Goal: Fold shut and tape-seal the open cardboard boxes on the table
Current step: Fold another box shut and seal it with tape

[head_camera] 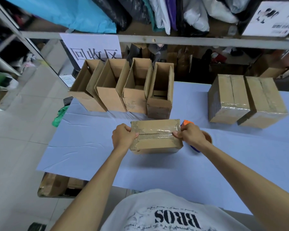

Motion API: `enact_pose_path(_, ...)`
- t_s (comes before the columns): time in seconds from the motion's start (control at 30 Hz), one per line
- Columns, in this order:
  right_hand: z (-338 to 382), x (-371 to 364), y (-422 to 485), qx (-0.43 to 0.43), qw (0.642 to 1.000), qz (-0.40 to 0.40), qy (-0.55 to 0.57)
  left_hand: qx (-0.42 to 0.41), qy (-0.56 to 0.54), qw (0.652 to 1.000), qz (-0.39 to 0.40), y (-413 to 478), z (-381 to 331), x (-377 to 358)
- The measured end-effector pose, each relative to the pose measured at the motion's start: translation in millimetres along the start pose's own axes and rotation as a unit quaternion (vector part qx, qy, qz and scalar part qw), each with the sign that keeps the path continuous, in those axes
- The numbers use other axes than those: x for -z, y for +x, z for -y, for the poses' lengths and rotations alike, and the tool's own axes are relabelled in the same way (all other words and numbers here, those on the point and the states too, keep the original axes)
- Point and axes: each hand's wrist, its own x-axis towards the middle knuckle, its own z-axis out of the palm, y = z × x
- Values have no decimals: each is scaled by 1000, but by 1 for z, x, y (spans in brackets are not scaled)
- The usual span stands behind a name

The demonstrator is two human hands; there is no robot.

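My left hand (123, 136) grips the small brown cardboard box (155, 143), and my right hand (190, 135) pinches its clear-taped end. Two sealed brown boxes (228, 97) look done; four open brown cardboard boxes (137, 92) remain.

**Fig. 1. Layout of the table (90, 155), placed by the held box (155, 137) near its middle.**

The left hand (123, 136) grips the held box at its left end and the right hand (191, 135) at its right end, thumbs lying over its top. Just right of it, partly hidden by the right hand, lies a tape dispenser (186, 122). Behind it, running off to the left, stands a row of open boxes (135, 102), four side by side, the rightmost just beyond its far edge. Behind it to the right, well apart, two sealed boxes (228, 97) sit touching each other. Farther behind, a shelf (173, 40) crosses, with a sign (92, 45) hanging from it, behind and left.
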Motion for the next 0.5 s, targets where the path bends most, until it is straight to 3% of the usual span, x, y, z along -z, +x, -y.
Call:
enact_pose_path(0.1, -6, -2, -4, 7, 999, -3, 50, -18, 33, 999, 20, -7, -4, -7)
enact_pose_path(0.17, -12, -3, -7, 20, 998, 10, 62, -77, 45, 996, 20, -10, -6, -11)
enact_pose_path(0.3, -13, 3, -15, 84, 996, 21, -20, -196, 92, 972, 92, -4, -16, -10)
enact_pose_path(0.43, -10, 11, -22, 139, 982, -12, -126, -167, 145, 944, 246, -3, -18, -14)
enact_pose_path(0.5, -12, 10, -24, 152, 975, -25, -159, -159, 185, 930, 274, -4, -13, -19)
